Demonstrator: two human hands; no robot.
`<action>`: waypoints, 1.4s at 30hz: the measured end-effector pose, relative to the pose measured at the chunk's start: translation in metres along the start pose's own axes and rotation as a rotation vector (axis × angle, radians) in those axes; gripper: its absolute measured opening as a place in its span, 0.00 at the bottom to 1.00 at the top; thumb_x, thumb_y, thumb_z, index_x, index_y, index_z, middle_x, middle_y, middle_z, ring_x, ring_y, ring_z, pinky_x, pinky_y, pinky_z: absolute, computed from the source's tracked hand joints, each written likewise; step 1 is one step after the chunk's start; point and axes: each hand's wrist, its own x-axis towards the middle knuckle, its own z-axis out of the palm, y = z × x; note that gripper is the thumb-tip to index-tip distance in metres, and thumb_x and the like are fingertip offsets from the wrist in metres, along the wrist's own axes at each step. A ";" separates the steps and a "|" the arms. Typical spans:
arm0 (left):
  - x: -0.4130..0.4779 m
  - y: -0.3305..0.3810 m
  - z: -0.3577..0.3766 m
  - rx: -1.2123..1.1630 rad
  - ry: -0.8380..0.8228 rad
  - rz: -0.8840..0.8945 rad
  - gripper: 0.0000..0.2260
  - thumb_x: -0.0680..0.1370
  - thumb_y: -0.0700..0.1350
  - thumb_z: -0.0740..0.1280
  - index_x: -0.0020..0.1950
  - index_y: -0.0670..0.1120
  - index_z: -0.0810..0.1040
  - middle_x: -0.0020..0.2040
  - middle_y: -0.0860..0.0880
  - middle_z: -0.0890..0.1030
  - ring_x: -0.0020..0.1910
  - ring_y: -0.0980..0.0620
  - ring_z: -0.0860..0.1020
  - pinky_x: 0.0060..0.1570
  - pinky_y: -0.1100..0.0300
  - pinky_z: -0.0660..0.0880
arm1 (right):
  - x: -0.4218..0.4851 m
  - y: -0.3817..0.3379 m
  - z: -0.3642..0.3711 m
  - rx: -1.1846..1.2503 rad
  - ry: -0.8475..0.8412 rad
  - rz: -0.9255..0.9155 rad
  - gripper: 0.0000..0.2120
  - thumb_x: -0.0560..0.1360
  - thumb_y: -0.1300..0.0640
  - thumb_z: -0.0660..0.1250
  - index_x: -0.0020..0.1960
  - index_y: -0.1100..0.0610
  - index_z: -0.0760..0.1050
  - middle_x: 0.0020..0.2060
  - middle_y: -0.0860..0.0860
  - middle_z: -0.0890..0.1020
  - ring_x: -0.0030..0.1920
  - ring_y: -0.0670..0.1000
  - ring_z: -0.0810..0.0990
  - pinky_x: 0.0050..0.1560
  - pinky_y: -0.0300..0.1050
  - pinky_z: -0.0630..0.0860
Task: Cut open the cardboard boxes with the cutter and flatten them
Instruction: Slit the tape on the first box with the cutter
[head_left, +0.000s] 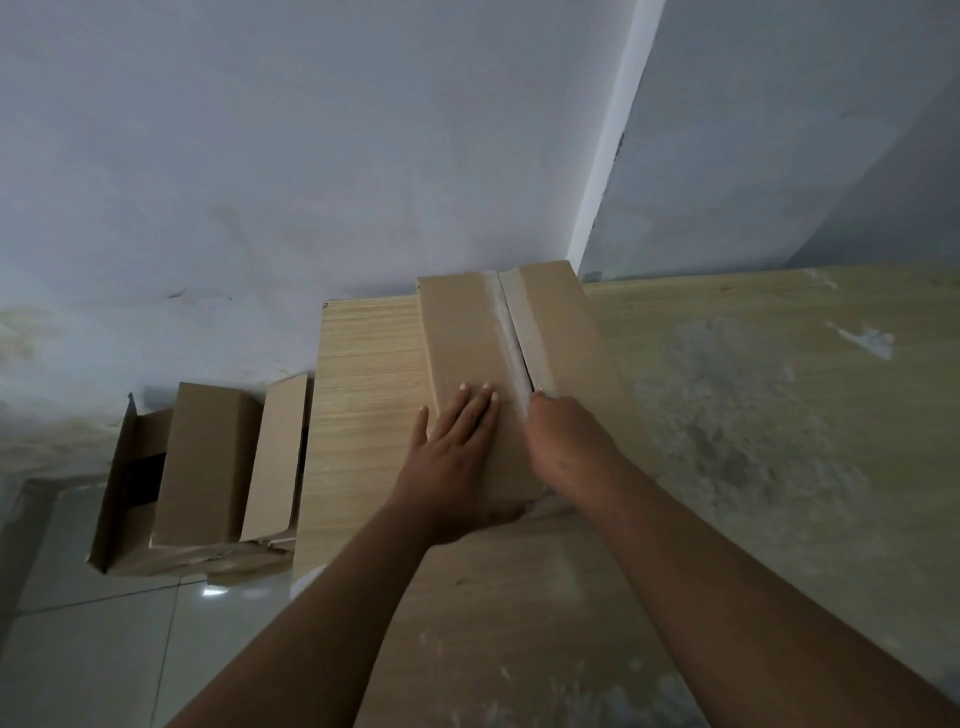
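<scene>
The box (467, 338) sits at 12 o'clock on the worktop (727, 415); it is probably light, stiff and apt to skid. My left hand (452, 457) presses flat on its lid, and my right hand (566, 441) is clenched round the cutter (537, 393) at the taped seam (506, 322).

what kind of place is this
Likely a bare storeroom or back room: stained plain walls, a tiled floor, a worn wooden table, and cardboard boxes piled on the floor beside it.
</scene>
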 end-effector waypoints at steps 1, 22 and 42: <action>0.002 0.000 0.001 -0.002 0.008 0.000 0.56 0.68 0.81 0.53 0.84 0.51 0.34 0.83 0.55 0.32 0.80 0.54 0.28 0.80 0.37 0.41 | -0.007 0.003 0.002 -0.001 -0.008 0.007 0.18 0.82 0.64 0.52 0.69 0.62 0.70 0.61 0.61 0.79 0.61 0.62 0.79 0.56 0.51 0.75; 0.033 0.009 -0.026 0.263 -0.117 0.198 0.40 0.75 0.75 0.39 0.83 0.60 0.36 0.85 0.45 0.40 0.84 0.43 0.42 0.76 0.30 0.38 | -0.115 0.051 0.043 0.102 -0.040 0.087 0.34 0.83 0.61 0.50 0.81 0.45 0.36 0.52 0.57 0.79 0.47 0.55 0.78 0.42 0.45 0.68; 0.104 0.049 -0.091 0.576 -0.480 0.410 0.54 0.59 0.70 0.80 0.79 0.52 0.63 0.82 0.49 0.53 0.72 0.43 0.72 0.78 0.36 0.50 | -0.078 0.110 0.046 0.787 -0.075 -0.099 0.17 0.83 0.59 0.59 0.69 0.49 0.75 0.31 0.32 0.77 0.28 0.32 0.71 0.36 0.29 0.64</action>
